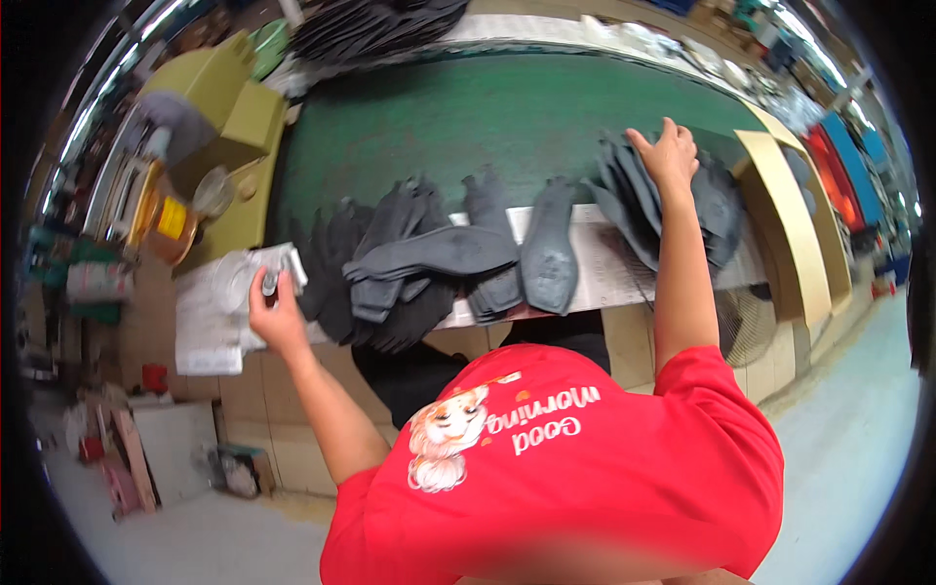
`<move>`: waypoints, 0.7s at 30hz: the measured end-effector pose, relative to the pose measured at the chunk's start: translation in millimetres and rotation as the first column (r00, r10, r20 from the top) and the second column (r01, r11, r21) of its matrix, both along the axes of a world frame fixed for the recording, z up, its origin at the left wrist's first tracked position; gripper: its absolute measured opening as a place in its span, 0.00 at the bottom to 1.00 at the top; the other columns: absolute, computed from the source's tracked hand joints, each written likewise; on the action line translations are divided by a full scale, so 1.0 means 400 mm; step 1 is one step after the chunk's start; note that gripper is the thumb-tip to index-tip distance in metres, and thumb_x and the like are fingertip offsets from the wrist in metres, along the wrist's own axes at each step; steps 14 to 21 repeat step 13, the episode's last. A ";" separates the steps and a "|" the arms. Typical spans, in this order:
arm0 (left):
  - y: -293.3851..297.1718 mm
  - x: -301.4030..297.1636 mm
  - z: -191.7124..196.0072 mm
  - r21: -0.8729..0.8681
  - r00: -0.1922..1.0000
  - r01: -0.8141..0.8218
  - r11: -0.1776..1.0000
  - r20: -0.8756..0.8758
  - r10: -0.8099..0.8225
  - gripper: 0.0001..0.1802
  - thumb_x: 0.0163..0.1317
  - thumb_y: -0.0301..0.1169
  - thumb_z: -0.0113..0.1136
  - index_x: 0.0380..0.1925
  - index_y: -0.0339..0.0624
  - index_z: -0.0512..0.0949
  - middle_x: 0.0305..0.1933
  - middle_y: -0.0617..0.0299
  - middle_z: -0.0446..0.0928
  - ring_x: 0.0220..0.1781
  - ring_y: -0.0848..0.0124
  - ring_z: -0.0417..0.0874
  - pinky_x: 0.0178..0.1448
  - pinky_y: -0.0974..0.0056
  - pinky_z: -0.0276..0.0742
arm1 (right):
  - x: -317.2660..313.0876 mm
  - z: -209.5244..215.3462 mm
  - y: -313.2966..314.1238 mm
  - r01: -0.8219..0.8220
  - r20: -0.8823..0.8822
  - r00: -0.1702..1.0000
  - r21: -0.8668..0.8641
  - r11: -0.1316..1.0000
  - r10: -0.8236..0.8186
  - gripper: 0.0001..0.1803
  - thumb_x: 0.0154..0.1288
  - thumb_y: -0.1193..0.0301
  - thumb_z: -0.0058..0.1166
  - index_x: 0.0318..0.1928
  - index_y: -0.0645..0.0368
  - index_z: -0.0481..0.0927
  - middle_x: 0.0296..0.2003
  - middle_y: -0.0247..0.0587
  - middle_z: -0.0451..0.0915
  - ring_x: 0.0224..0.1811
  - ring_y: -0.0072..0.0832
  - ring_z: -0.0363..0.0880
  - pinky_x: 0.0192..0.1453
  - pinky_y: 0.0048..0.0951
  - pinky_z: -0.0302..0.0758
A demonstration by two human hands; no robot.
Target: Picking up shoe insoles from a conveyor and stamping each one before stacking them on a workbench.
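Observation:
My left hand (280,310) is closed around a small dark-grey, short cylindrical thing (270,283), whose kind I cannot make out. It is beside white paper sheets (210,327) at the table's left edge. My right hand (671,161) is at the top of a fanned stack of dark grey shoe soles (624,185), with thumb and index finger apart. Whether it touches them I cannot tell. A single sole (550,253) lies flat in the middle, heel toward me. Left of it, another sole (434,252) lies crosswise over several bunched soles (395,210).
A green work surface (458,107) spreads behind the soles. Cardboard (795,224) stands at the right end. On the left are a yellow-green machine (219,107) and an orange tape roll (171,219). A dark pile (375,29) lies at the back, a fan (746,327) below right.

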State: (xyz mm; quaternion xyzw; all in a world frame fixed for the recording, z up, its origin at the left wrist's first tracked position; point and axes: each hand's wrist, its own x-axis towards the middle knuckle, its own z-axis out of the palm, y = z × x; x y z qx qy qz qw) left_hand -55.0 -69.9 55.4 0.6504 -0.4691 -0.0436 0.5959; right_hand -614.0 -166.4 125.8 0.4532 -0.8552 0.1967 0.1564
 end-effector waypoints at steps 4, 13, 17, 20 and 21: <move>-0.037 0.100 0.023 0.100 0.987 -0.140 0.985 0.098 0.131 0.20 0.56 0.35 0.69 0.47 0.38 0.81 0.37 0.53 0.84 0.37 0.65 0.84 0.44 0.63 0.78 | 0.314 -0.066 0.024 -0.689 0.169 0.721 0.072 0.721 0.672 0.38 0.54 0.44 0.63 0.57 0.60 0.76 0.53 0.53 0.77 0.57 0.46 0.76 0.58 0.47 0.72; -0.109 0.303 0.044 0.462 0.774 -0.548 0.698 0.595 0.214 0.25 0.52 0.45 0.67 0.51 0.53 0.79 0.46 0.49 0.83 0.51 0.50 0.82 0.57 0.52 0.75 | 0.600 -0.178 0.084 -0.978 0.508 0.206 0.134 0.160 0.837 0.45 0.46 0.52 0.71 0.64 0.58 0.71 0.61 0.53 0.71 0.65 0.46 0.68 0.72 0.45 0.59; -0.109 0.303 0.044 0.462 0.774 -0.548 0.698 0.595 0.214 0.25 0.52 0.45 0.67 0.51 0.53 0.79 0.46 0.49 0.83 0.51 0.50 0.82 0.57 0.52 0.75 | 0.600 -0.178 0.084 -0.978 0.508 0.206 0.134 0.160 0.837 0.45 0.46 0.52 0.71 0.64 0.58 0.71 0.61 0.53 0.71 0.65 0.46 0.68 0.72 0.45 0.59; -0.109 0.303 0.044 0.462 0.774 -0.548 0.698 0.595 0.214 0.25 0.52 0.45 0.67 0.51 0.53 0.79 0.46 0.49 0.83 0.51 0.50 0.82 0.57 0.52 0.75 | 0.600 -0.178 0.084 -0.978 0.508 0.206 0.134 0.160 0.837 0.45 0.46 0.52 0.71 0.64 0.58 0.71 0.61 0.53 0.71 0.65 0.46 0.68 0.72 0.45 0.59; -0.109 0.303 0.044 0.462 0.774 -0.548 0.698 0.595 0.214 0.25 0.52 0.45 0.67 0.51 0.53 0.79 0.46 0.49 0.83 0.51 0.50 0.82 0.57 0.52 0.75 | 0.600 -0.178 0.084 -0.978 0.508 0.206 0.134 0.160 0.837 0.45 0.46 0.52 0.71 0.64 0.58 0.71 0.61 0.53 0.71 0.65 0.46 0.68 0.72 0.45 0.59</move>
